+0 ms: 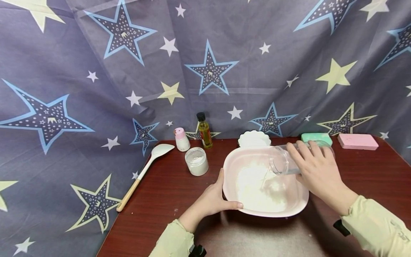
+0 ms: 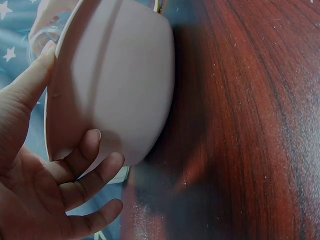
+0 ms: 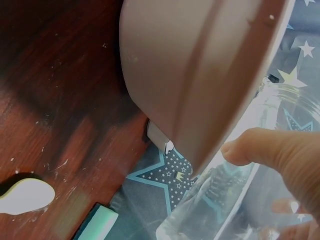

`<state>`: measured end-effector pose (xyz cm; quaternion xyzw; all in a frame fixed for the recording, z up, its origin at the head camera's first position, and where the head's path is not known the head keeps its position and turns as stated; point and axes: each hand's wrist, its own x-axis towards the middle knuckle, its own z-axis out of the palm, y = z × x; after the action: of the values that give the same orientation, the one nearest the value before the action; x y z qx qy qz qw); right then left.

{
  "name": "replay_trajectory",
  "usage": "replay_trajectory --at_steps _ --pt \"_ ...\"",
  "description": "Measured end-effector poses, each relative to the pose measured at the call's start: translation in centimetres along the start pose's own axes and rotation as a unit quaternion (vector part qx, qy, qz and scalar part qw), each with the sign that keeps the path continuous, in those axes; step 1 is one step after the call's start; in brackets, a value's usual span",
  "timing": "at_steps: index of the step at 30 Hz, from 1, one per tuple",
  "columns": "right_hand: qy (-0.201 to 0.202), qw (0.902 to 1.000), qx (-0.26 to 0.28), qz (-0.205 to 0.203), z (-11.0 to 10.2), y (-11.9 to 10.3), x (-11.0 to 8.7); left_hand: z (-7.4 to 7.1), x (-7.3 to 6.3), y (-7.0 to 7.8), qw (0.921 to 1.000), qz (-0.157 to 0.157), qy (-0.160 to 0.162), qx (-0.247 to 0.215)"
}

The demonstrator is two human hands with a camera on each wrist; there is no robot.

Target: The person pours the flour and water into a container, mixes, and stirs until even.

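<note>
A clear jar (image 1: 282, 161) is held tipped in the fingers of the right hand (image 1: 316, 169), its mouth over the right part of the pink basin (image 1: 231, 171). The basin's left side is gripped by the left hand (image 1: 210, 200). The stream is best kept thin and the rim steady. Whether the basin's base touches the bench (image 1: 154, 210) cannot be told; the jar's far end is partly covered.
</note>
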<state>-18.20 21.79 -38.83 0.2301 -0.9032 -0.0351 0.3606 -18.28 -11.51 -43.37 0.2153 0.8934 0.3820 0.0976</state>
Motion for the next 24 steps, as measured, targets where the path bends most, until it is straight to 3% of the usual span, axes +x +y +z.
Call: replay_trajectory --at_steps 17,24 --pt "-0.003 1.0000 -0.003 0.004 -0.03 0.04 0.10 0.02 0.04 -0.10 1.0000 0.003 0.003 0.005" --pt "0.020 0.9993 0.020 0.024 0.03 0.31 0.20 -0.04 0.01 -0.12 1.0000 0.004 0.003 0.005"
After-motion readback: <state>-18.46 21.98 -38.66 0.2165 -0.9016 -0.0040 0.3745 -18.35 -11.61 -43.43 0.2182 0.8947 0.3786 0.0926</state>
